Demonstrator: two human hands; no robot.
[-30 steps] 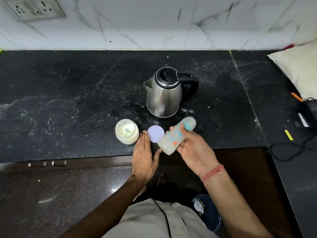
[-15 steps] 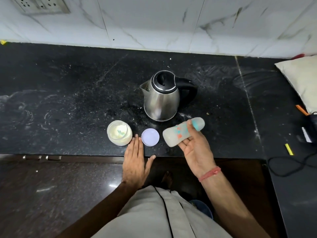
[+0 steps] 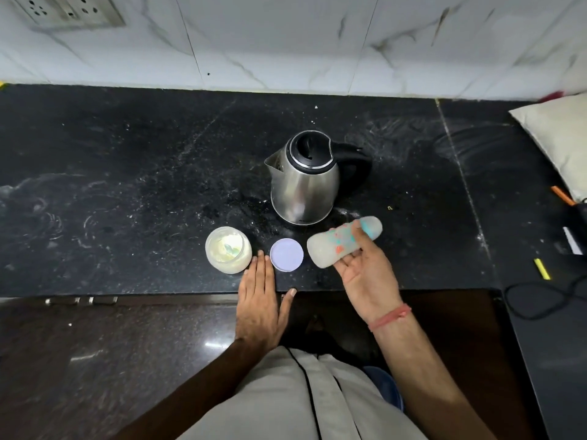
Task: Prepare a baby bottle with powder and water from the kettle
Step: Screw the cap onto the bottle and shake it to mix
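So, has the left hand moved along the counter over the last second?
Yes. The left hand has slid back toward the counter edge; its fingertips now sit just short of the round lid.

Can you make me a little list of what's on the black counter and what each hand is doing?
counter: black stone, dusted with white specks
kettle: steel, upright, black lid shut
jar: open, pale powder inside
lid: lilac, flat on the counter between jar and bottle
bottle: tipped on its side, cloudy, with coloured prints
right hand: grips the bottle above the counter
left hand: fingers straight, flat at the counter's front edge, holding nothing
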